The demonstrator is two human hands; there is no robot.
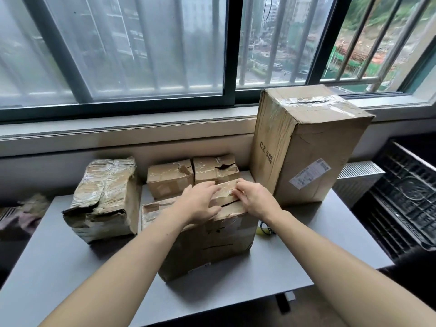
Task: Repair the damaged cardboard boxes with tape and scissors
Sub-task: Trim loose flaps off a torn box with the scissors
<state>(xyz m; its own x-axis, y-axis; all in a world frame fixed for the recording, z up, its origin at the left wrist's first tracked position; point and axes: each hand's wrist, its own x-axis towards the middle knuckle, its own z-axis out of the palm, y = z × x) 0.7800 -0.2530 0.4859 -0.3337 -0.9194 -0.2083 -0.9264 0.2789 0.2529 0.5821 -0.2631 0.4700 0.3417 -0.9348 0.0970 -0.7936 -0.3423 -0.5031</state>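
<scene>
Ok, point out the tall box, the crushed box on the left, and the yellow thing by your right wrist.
tall box (313, 147): head view, front right face above the label.
crushed box (106, 197): head view, taped top and front.
yellow thing (263, 231): head view, visible edge beside the centre box; unclear what it is.

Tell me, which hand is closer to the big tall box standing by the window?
Right. The right hand rests on the middle box, just beside the tall box. The left hand lies on the same box, farther from the tall one.
</scene>
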